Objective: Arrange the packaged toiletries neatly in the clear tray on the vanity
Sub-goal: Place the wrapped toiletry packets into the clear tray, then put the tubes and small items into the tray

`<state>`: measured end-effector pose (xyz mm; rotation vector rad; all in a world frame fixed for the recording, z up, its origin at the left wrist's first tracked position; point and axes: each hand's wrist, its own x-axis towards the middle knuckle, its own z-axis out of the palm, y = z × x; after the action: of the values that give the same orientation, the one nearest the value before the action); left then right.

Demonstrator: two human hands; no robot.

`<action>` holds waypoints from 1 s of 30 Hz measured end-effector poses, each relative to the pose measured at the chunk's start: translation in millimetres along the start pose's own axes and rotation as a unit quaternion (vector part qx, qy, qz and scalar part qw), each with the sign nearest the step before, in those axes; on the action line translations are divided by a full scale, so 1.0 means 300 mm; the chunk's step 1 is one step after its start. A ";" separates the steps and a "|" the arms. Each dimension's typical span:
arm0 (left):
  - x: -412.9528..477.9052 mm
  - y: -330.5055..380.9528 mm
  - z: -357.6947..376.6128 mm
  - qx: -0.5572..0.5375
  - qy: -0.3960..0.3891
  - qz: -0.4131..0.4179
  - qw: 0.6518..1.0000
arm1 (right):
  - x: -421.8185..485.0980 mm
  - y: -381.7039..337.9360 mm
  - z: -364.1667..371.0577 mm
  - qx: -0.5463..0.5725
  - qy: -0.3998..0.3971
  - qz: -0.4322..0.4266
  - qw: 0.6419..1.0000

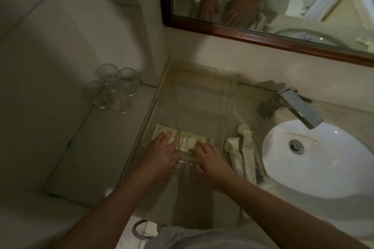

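two hands press flat packets point(188, 140) into the near end of the clear tray point(228, 95): left hand point(162, 152) and right hand point(208, 158) lie open, fingers spread, gripping nothing. squaring the first row looks under way. next, the wrapped tubes point(242, 153) beside the tray on the worktop point(253, 95) need lifting in.

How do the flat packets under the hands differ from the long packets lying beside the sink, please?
The flat packets lie inside the clear tray; the long packets lie outside it, on the counter by the sink. The flat packets are broad and run crosswise; the long packets are narrow and run lengthwise. The left hand and right hand press the flat packets; nothing touches the long ones. Both are cream-coloured.
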<state>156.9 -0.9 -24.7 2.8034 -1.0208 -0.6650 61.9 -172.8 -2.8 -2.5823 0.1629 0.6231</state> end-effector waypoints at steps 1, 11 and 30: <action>-0.002 0.015 -0.008 -0.008 0.016 0.001 1.000 | -0.020 0.010 -0.009 0.034 0.027 0.004 0.999; -0.097 0.471 -0.018 -0.267 0.059 0.011 0.962 | -0.285 0.324 -0.030 0.210 0.276 0.226 0.910; -0.042 0.743 0.132 -0.530 -0.048 -0.258 0.806 | -0.332 0.407 -0.066 0.176 0.072 0.154 0.970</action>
<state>-0.7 -162.6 -6.0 1.9608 0.1997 -1.0073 -45.7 -289.3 6.7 -2.2695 0.6719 0.4606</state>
